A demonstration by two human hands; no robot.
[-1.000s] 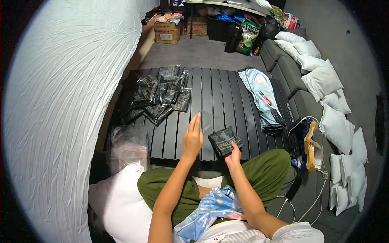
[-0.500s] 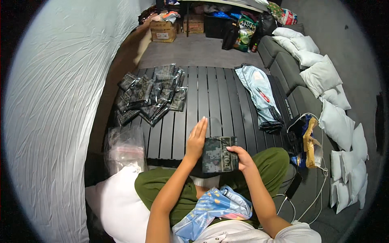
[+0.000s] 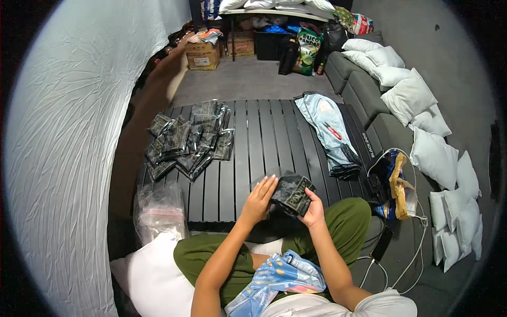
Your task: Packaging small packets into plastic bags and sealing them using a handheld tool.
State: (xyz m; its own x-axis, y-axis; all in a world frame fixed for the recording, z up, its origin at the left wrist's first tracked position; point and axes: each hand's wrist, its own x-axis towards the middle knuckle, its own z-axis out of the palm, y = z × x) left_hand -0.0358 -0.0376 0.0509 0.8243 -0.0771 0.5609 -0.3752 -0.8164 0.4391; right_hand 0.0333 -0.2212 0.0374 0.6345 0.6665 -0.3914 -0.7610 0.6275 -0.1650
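Note:
A folded dark camouflage cloth piece in a clear plastic sleeve [image 3: 293, 194] is held above my lap, tilted, with pale lettering on its face. My right hand [image 3: 312, 209] grips its right edge, thumb on top and fingers underneath. Against the left side lies my left hand [image 3: 259, 202], its fingers stretched out and resting on the plastic. Several similar packets [image 3: 177, 138] lie heaped on the far left of the black slatted table [image 3: 262, 142]. Clear empty plastic sleeves [image 3: 158, 211] sit near the table's left front corner.
Light-blue folded cloth pieces [image 3: 321, 119] lie on the table's right, a red-handled tool [image 3: 334, 132] on top. White pillows [image 3: 434, 154] line the grey sofa [image 3: 393, 137]. White cables [image 3: 421, 248] trail at right. Cardboard boxes [image 3: 203, 56] stand at the back.
The packet has tilted and shifted slightly upward and away from my lap. My left hand has turned from upright to lying flat against it. The head view has tipped up a little.

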